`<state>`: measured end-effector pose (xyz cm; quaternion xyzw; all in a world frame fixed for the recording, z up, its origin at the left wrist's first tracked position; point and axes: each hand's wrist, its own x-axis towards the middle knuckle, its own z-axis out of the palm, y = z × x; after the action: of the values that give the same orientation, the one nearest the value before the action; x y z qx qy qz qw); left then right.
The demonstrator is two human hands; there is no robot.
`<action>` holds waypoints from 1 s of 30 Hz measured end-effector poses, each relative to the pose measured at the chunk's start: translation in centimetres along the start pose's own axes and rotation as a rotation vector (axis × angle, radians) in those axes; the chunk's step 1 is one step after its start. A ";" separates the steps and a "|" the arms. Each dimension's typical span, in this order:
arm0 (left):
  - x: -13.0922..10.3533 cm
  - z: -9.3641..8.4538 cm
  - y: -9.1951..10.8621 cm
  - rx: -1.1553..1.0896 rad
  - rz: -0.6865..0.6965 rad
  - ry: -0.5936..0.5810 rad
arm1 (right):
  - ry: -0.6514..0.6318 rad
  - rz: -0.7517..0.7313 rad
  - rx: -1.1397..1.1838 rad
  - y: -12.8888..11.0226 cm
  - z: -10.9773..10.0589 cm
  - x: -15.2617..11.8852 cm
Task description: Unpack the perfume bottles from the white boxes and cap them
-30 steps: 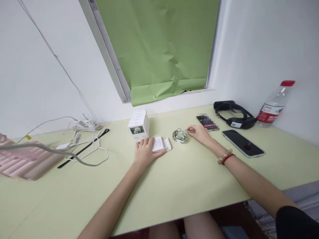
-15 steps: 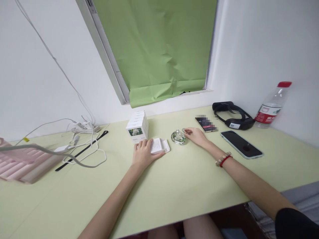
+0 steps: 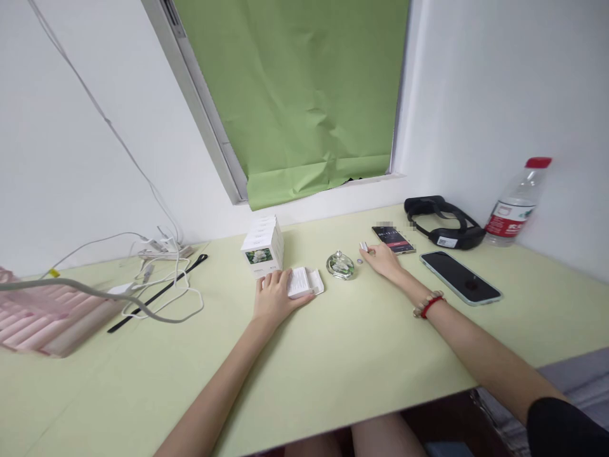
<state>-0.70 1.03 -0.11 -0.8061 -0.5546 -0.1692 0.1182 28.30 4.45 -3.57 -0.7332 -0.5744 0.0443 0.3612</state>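
– Where does the glass bottle (image 3: 340,267) sit?

– On the counter (image 3: 304,365), in the gap between the left hand (image 3: 273,295) and the right hand (image 3: 383,261). Its wide body runs left to right, and its neck points to the window side; whether it stands or lies flat, I cannot tell

– Which hand is nearer?

– The right, by a little. From its fingers the bottle lies to the left and slightly closer to the person, apart but near. A tiny purplish thing (image 3: 360,261) (too small to make out) rests on the counter between them

– And those fingers?

– Pressed together at the tips, pinching a small silver piece (image 3: 364,246), which pokes out toward the window. A lit phone (image 3: 394,240) lies just behind that hand

– The left one?

– Its fingers are curled against the left end of an open box (image 3: 299,282), the thumb along the near edge, so it has the box held. The box lies on the counter with its loose flap (image 3: 316,281) on the right, just beside the bottle. A row of white boxes (image 3: 263,246) stands close behind the knuckles, farther from the person
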 end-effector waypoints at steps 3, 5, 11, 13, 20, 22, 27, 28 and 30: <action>0.0 0.0 0.0 0.002 0.006 0.044 | 0.018 -0.019 0.067 0.3 0.3 0.4; 0.0 -0.1 0.0 -0.006 0.014 0.083 | 0.023 -0.040 0.092 0.5 0.4 0.6; -0.2 -0.3 0.5 -0.102 0.086 0.197 | 0.020 -0.075 0.179 0.9 0.6 0.7; -0.3 -0.4 0.7 -0.148 0.118 0.223 | 0.017 -0.074 0.200 0.7 0.4 0.5; -0.7 -0.8 1.1 -0.240 0.313 0.113 | 0.086 -0.049 0.276 -0.6 -0.4 -0.1; -0.7 -0.8 1.2 -0.242 0.355 0.081 | 0.109 -0.037 0.291 -0.7 -0.3 0.0; -0.7 -0.7 1.4 -0.237 0.394 0.066 | 0.089 -0.010 0.325 -0.6 -0.2 0.0; -0.7 -0.7 1.4 -0.236 0.397 0.073 | 0.084 -0.008 0.332 -0.7 -0.3 -0.1; -0.7 -0.7 1.3 -0.236 0.402 0.083 | 0.084 -0.017 0.339 -0.8 -0.3 -0.1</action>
<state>0.22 -0.32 0.24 -0.9009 -0.3540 -0.2389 0.0772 27.79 4.26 -2.95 -0.6581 -0.5492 0.1071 0.5037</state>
